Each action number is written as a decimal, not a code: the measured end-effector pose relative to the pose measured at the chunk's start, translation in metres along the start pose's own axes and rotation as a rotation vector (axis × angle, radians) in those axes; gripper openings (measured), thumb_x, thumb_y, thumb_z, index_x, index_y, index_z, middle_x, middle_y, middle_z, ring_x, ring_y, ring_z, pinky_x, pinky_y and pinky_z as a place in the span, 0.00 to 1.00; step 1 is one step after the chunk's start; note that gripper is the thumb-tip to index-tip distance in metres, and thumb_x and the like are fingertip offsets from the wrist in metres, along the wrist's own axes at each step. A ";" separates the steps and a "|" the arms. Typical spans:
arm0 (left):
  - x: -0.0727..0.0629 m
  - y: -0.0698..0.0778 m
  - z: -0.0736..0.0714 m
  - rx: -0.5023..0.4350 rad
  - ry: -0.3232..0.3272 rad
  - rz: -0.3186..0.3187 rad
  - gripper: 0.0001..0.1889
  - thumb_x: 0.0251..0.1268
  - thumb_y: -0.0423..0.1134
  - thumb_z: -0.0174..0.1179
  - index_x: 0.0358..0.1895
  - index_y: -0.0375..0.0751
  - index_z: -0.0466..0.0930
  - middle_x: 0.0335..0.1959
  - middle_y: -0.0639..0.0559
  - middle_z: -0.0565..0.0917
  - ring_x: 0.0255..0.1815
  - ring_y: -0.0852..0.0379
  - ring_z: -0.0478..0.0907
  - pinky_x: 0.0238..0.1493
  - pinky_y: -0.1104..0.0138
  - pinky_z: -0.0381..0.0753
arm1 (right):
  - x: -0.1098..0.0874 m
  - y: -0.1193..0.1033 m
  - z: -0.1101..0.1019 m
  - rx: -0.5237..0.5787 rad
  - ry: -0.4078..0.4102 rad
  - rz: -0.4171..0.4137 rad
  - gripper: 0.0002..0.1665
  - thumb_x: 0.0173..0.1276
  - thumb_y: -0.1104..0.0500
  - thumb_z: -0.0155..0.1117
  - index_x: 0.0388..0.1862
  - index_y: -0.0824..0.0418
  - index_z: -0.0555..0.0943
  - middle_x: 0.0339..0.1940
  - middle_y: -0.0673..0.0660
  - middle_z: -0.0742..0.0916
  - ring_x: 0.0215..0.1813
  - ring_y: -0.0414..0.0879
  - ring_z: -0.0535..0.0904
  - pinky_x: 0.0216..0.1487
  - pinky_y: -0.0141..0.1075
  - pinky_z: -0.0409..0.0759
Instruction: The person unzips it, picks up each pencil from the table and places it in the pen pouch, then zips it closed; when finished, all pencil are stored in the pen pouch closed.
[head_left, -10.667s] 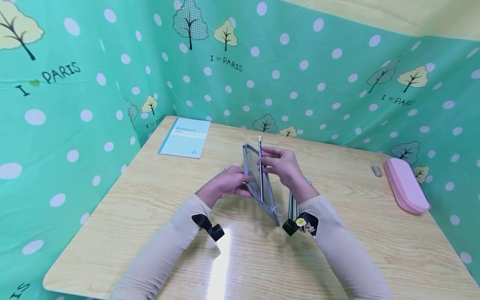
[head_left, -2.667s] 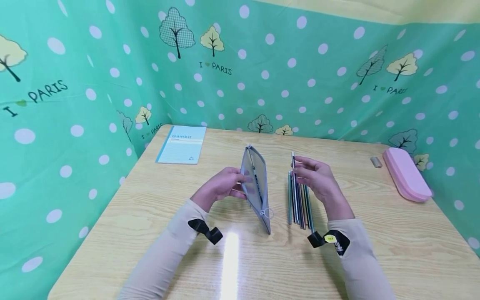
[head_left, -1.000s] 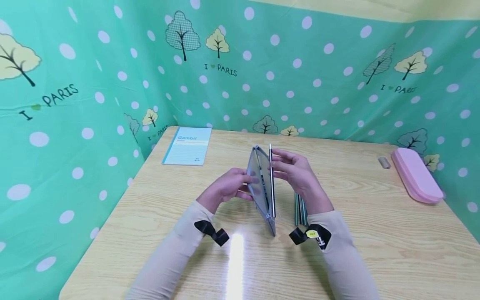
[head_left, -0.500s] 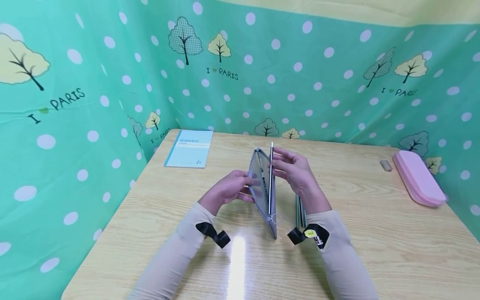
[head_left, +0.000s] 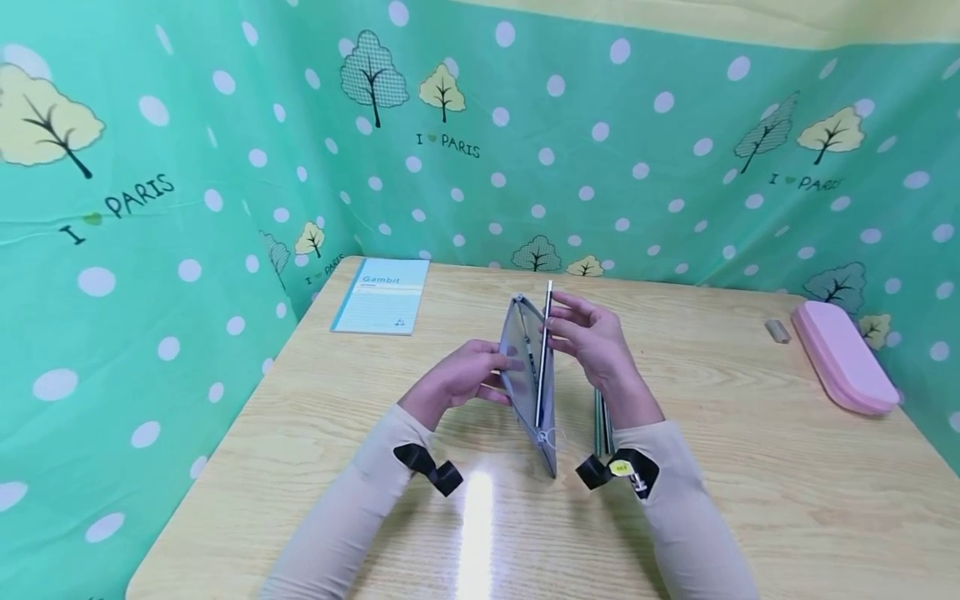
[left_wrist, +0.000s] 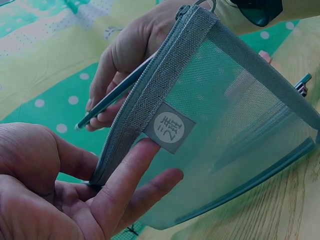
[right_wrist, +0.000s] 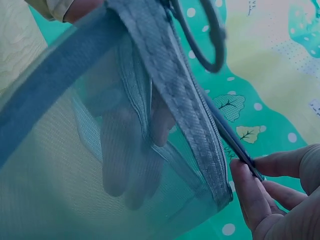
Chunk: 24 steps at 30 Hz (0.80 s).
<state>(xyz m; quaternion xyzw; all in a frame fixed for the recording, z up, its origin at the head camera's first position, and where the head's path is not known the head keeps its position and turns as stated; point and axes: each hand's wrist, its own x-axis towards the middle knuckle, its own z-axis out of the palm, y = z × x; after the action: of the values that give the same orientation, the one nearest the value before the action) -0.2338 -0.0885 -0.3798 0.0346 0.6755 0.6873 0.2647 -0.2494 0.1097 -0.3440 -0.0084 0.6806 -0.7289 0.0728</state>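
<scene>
My left hand [head_left: 468, 371] grips a grey mesh zipper pouch [left_wrist: 235, 110] by its side, thumb on one face and fingers on the other. The pouch stands on edge with its zip undone. A pencil [left_wrist: 200, 207] shows through the mesh along its bottom. At the opening, my right hand [head_left: 596, 337] pinches a dark pencil [head_left: 543, 358] near its upper, pale end. This pencil slants down, its lower part overlapping the pouch mouth in the head view. Several more pencils [head_left: 600, 421] lie on the table under my right wrist, partly hidden by it.
A light blue notebook [head_left: 382, 300] lies at the back left of the wooden table [head_left: 247, 467]. Toward the right edge are a pink pencil case [head_left: 843, 358] and a small grey eraser-like block [head_left: 777, 332]. A green patterned cloth [head_left: 465, 200] hangs behind.
From the pencils on the table, my right hand has carried one left to the pouch. Its lower end has shifted from the pouch's right edge into the opening. Another pencil lies inside since 10.7 s ago.
</scene>
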 end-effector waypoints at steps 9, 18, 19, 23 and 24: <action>0.002 0.001 0.001 0.005 0.001 0.011 0.17 0.78 0.32 0.50 0.60 0.22 0.73 0.45 0.40 0.82 0.41 0.50 0.84 0.44 0.59 0.92 | -0.003 0.001 0.003 -0.038 -0.010 -0.060 0.32 0.72 0.73 0.62 0.74 0.69 0.71 0.51 0.58 0.84 0.38 0.38 0.87 0.44 0.30 0.89; 0.002 0.002 0.000 0.013 0.002 0.005 0.17 0.78 0.31 0.51 0.61 0.22 0.74 0.46 0.39 0.83 0.41 0.50 0.84 0.44 0.59 0.92 | -0.005 0.002 0.008 -0.137 -0.008 -0.087 0.31 0.71 0.72 0.62 0.73 0.68 0.72 0.58 0.67 0.82 0.44 0.40 0.85 0.48 0.34 0.90; 0.002 0.002 0.000 0.015 0.002 0.005 0.18 0.78 0.32 0.51 0.62 0.22 0.74 0.46 0.38 0.83 0.41 0.50 0.84 0.44 0.59 0.92 | -0.006 0.002 0.008 -0.140 -0.010 -0.088 0.31 0.71 0.72 0.63 0.73 0.69 0.73 0.58 0.68 0.82 0.44 0.40 0.85 0.48 0.33 0.90; 0.003 0.000 -0.001 0.017 0.000 0.003 0.19 0.78 0.32 0.50 0.63 0.21 0.73 0.48 0.37 0.83 0.42 0.50 0.84 0.46 0.58 0.92 | -0.006 0.002 0.007 -0.146 -0.012 -0.084 0.31 0.71 0.72 0.63 0.73 0.69 0.73 0.59 0.69 0.82 0.44 0.40 0.84 0.47 0.32 0.90; 0.003 0.000 -0.001 0.017 0.000 0.000 0.19 0.78 0.31 0.50 0.64 0.21 0.73 0.49 0.37 0.83 0.43 0.49 0.84 0.46 0.58 0.92 | -0.006 0.002 0.007 -0.146 -0.014 -0.086 0.31 0.71 0.72 0.62 0.73 0.69 0.73 0.59 0.70 0.82 0.44 0.40 0.85 0.47 0.32 0.90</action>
<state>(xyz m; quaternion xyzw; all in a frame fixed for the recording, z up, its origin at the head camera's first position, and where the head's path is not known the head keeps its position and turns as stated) -0.2367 -0.0888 -0.3806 0.0368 0.6815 0.6815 0.2642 -0.2427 0.1030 -0.3449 -0.0480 0.7303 -0.6799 0.0457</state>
